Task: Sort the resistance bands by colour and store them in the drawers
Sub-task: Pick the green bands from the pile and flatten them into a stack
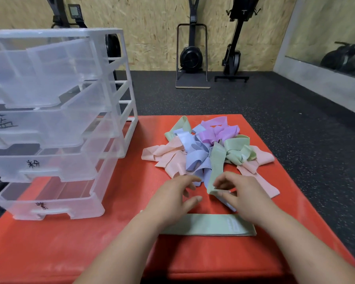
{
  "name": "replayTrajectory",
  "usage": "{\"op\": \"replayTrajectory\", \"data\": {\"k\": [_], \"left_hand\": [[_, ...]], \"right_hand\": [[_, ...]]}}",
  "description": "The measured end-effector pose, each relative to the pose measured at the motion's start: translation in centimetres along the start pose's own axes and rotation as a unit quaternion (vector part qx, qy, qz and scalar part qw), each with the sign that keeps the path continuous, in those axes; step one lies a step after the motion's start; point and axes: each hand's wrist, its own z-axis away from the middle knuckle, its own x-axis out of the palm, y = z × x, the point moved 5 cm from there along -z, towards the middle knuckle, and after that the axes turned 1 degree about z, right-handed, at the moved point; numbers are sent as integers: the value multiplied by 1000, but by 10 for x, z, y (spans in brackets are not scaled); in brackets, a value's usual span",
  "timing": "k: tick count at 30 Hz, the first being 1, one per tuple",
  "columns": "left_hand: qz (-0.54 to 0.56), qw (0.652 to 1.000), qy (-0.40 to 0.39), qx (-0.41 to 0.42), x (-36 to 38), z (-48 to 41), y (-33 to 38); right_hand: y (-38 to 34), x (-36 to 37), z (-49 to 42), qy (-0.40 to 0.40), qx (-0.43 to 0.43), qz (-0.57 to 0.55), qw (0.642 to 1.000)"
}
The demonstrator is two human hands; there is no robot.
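A tangled pile of resistance bands [205, 148] in pink, blue, purple and green lies on the red mat [111, 242]. My right hand [242, 193] pinches the near end of a green band [215, 167] that runs out of the pile. My left hand [172, 197] hovers beside it with fingers loosely spread, holding nothing. One flat green band [209, 224] lies stretched out on the mat under my wrists. The clear plastic drawer unit [55, 124] stands at the left with its drawers pulled out; the lower ones carry handwritten labels.
The mat's front and right edges drop to a black speckled floor [275, 119]. Exercise machines [192, 54] stand against the wooden back wall. A mirror [336, 48] lines the right wall.
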Motion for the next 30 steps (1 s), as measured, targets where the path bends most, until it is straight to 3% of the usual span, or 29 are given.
{"op": "replayTrajectory", "data": {"k": [7,11,16,19,24,27,30], "left_hand": [[50,999,21,4,9,-13,5],[112,993,34,-28,9,-16,5],[249,962,77,-81,0,-19,4],[288,948,100,-91,-8,-16,2],[294,949,79,-80,-13,-14,-3],[271,960,60,-44,-15,-11,1],[234,970,57,-15,-17,-6,9]], "right_hand": [[-2,2,-3,-19,21,-123,992],[0,-5,-6,3,17,-92,996],[-14,-4,-8,29,-12,-124,992],[-23,4,-8,-11,-24,-165,986],[-13,-3,-14,58,-50,-3,997],[-22,5,-16,-5,-115,26,993],[-24,17,-19,-39,-116,32,992]]}}
